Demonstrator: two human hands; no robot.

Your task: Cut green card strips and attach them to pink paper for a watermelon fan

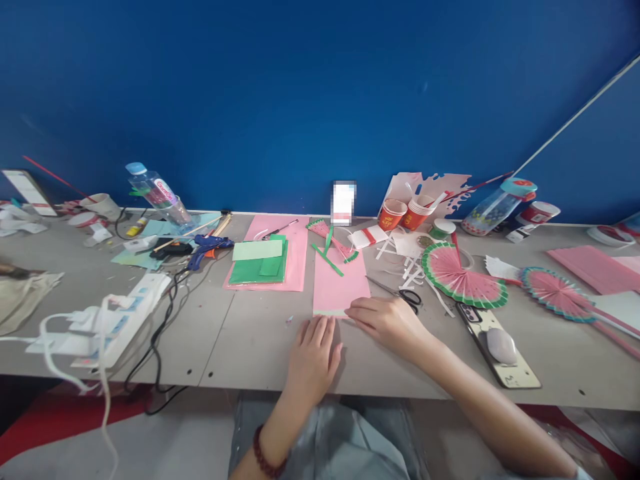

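A pink sheet of paper [341,287] lies in front of me, with a narrow pale strip [329,312] along its near edge. My left hand [314,350] is flat at that edge, fingers stretched out and their tips on the paper's border. At the near right corner, the fingers of my right hand [387,323] are drawn together on the paper; what lies under them is hidden. Green paper strips [327,260] and a small watermelon-patterned paper fan [340,248] rest on the sheet's far part. Black-handled scissors [410,298] lie just beyond my right hand.
Left are stacked green sheets [257,267] on pink paper, a blue glue gun [207,247] and a white power strip [127,320] with cables. Right are a watermelon paper fan [465,277], a phone [523,373] with a mouse [501,347] on it, and red paper cups [393,215].
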